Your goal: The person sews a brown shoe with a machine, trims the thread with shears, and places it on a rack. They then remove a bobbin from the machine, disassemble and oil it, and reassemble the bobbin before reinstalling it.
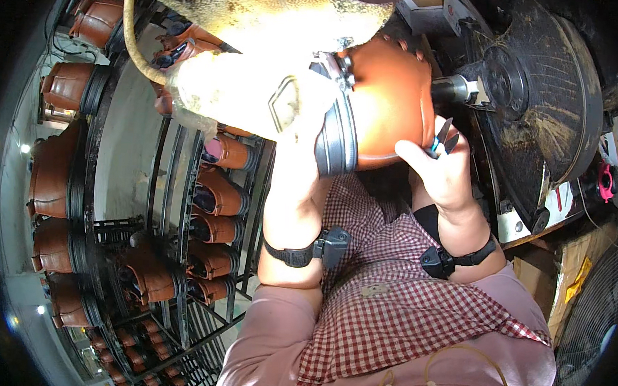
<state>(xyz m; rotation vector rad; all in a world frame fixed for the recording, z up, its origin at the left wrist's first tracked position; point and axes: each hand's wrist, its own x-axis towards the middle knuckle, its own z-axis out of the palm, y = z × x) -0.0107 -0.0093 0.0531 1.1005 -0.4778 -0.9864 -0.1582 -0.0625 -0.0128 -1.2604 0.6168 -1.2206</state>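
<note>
A brown leather shoe (pixel 392 99) with a thick black ridged sole (pixel 336 142) sits tilted against the metal working end of a brightly lit stitching machine (pixel 230 98). My left hand (pixel 305 133) goes up beside the sole and is largely hidden by the machine's pale arm. Fingertips that seem to be its own curl over the shoe's far edge. My right hand (pixel 444 169) grips the shoe's near right side, thumb against the leather. Tucked within that hand are small thread snips (pixel 444 138), dark blades pointing up, with a bit of blue at the handle.
Racks (pixel 186 207) at the left carry several brown shoes (pixel 58 180). Right of the shoe, a metal shaft (pixel 451 90) meets a large dark wheel (pixel 537 100). A pale hose (pixel 132 37) bends into the machine. A fan grille (pixel 599 327) stands at lower right.
</note>
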